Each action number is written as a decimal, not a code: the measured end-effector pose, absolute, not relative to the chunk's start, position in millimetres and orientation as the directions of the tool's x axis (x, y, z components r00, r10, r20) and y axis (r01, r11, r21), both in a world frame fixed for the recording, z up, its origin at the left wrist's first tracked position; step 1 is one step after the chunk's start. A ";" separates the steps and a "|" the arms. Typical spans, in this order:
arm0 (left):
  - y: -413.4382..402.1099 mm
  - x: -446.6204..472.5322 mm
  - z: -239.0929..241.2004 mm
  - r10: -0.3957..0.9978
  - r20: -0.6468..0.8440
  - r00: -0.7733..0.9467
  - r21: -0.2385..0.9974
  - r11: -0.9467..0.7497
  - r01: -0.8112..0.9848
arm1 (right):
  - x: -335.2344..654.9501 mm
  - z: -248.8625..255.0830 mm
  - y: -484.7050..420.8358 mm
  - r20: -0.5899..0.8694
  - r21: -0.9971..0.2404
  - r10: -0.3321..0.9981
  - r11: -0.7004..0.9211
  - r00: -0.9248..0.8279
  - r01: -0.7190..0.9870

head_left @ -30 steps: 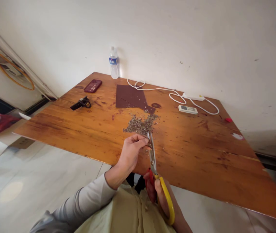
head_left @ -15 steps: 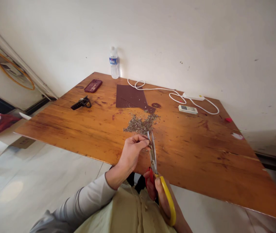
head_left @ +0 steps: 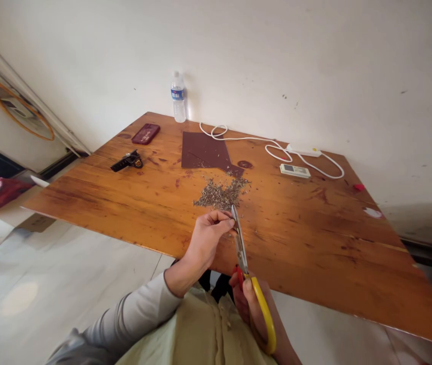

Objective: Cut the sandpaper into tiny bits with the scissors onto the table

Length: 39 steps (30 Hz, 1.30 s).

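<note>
My right hand (head_left: 252, 299) grips a pair of scissors (head_left: 241, 248) with one yellow and one red handle. The blades are closed together and point away from me. My left hand (head_left: 208, 235) is closed in a pinch right beside the blades. What its fingertips hold is too small and too hidden to name. Just beyond the blade tips lies a loose pile of small brown-grey clippings (head_left: 218, 195) on the wooden table (head_left: 295, 228).
Behind the pile lies a dark maroon sheet (head_left: 203, 149) with a few bits on it. A water bottle (head_left: 178, 101), a maroon phone (head_left: 146, 134), and a black clip-like object (head_left: 127, 160) stand further left. On the right are a white remote (head_left: 294, 171) and a white cable (head_left: 244, 139).
The scissor blades have closed from slightly apart, and the red handle has come in toward the yellow one. My left hand has hardly moved.
</note>
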<state>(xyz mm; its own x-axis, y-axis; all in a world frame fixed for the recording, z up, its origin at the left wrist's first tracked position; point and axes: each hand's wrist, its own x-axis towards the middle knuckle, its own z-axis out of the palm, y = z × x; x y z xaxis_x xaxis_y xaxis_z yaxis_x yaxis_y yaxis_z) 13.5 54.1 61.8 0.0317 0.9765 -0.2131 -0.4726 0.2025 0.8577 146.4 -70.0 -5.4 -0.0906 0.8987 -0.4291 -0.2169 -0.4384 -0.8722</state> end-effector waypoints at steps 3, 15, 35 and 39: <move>53.5 13.8 62.8 0.976 -0.218 0.024 0.854 0.202 -0.479 | 147.5 -11.7 -69.9 -0.392 -0.893 0.916 -0.402 -0.087 -0.205; 52.9 15.1 63.6 0.971 -0.237 0.020 0.841 0.216 -0.496 | 151.4 -24.8 -65.7 -0.322 -0.939 0.945 -0.328 -0.063 -0.108; 53.0 16.5 67.2 0.956 -0.285 0.074 0.803 0.280 -0.526 | 151.4 -22.5 -63.4 -0.428 -0.828 0.884 -0.467 -0.190 -0.309; 51.7 15.8 66.2 0.956 -0.284 0.077 0.803 0.281 -0.526 | 151.1 -18.0 -67.4 -0.424 -0.843 0.894 -0.448 -0.145 -0.297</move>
